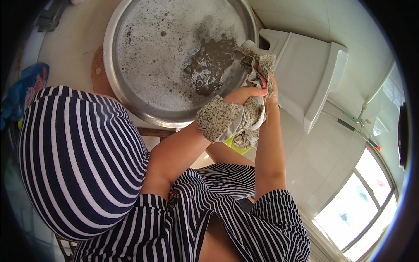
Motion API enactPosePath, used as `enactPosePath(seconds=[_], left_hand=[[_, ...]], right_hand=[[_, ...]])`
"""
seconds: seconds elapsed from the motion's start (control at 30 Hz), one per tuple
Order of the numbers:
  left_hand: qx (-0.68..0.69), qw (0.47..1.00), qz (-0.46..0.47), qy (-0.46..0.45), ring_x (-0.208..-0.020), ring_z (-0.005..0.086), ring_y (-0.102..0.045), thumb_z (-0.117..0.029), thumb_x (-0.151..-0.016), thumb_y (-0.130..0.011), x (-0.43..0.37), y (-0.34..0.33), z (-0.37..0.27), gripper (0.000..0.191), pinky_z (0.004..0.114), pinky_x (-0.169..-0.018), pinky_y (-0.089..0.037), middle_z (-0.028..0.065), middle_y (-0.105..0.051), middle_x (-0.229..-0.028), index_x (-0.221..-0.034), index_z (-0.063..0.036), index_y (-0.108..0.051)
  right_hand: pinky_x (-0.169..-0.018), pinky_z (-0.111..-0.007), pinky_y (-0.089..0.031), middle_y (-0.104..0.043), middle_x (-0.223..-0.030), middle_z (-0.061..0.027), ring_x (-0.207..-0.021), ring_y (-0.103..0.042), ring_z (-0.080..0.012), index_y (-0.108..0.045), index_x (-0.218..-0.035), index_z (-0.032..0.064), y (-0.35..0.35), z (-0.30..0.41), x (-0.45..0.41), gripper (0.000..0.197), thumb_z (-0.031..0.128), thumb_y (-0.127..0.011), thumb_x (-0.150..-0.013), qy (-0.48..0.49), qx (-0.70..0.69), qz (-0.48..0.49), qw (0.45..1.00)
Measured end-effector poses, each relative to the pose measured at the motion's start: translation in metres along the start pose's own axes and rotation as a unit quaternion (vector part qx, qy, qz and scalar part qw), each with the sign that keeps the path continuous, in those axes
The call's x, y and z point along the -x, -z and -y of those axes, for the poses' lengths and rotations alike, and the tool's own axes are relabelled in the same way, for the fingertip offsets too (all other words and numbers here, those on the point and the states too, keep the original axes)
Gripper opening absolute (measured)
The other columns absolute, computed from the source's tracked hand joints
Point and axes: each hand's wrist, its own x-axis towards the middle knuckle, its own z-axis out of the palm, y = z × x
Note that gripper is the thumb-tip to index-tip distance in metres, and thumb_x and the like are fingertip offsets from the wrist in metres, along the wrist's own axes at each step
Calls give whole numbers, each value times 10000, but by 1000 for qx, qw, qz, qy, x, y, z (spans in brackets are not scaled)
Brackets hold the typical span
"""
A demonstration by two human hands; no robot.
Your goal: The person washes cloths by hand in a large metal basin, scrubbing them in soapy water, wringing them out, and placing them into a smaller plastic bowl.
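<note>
My left hand point(245, 94) and my right hand point(272, 89) are side by side, both closed on a bunched, speckled grey-and-cream cloth point(217, 118) with a pale underside. A narrow red strip shows in its folds between the hands. One part of the cloth drapes over my left forearm, and its upper end is at the right rim of a large round metal basin point(114, 82). Foamy water point(157, 55) lies in the basin, with a dark murky patch where the foam is broken. Speckled fabric point(244, 140) also shows at a yellow-green container point(240, 150) below; whether it joins the held cloth is unclear.
Right of the basin stands a white ceramic fixture point(304, 62), probably a toilet cistern. A brown perforated object point(100, 70) is partly under the basin's left side. A blue plastic package point(35, 77) is at the far left. Pipes and a window point(353, 196) are at the right.
</note>
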Motion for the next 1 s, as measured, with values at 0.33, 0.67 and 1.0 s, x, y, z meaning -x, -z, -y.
enactPosePath(seconds=[0.33,0.67,1.0], left_hand=[[-247,938,5,-242,-951,166,-587,-132,-790,-748,-13,13,-9,587,305,-858,-462,89,-591,-1114,-1286,13,-472],[-170,961,38,-215,-950,173,-605,-28,-783,-708,3,15,-19,628,304,-646,-553,93,-590,-1072,-1335,-48,-409],[-31,991,-15,-130,-693,171,-625,-97,-801,-678,-8,0,-15,339,278,-621,-502,91,-629,-867,-1115,-29,-570]], right_hand=[[-652,-334,-521,-665,-897,-88,-732,-639,-190,-635,-1002,-29,-48,18,4,228,49,-583,-794,128,232,-102,959],[-768,-400,-530,-643,-994,-120,-865,-641,-245,-600,-1093,-13,-66,21,14,290,179,-572,-877,48,285,-37,957],[-905,-484,-506,-555,-1252,-177,-1092,-569,-346,-468,-1328,46,-49,1,9,765,664,-473,-877,80,-140,137,977]])
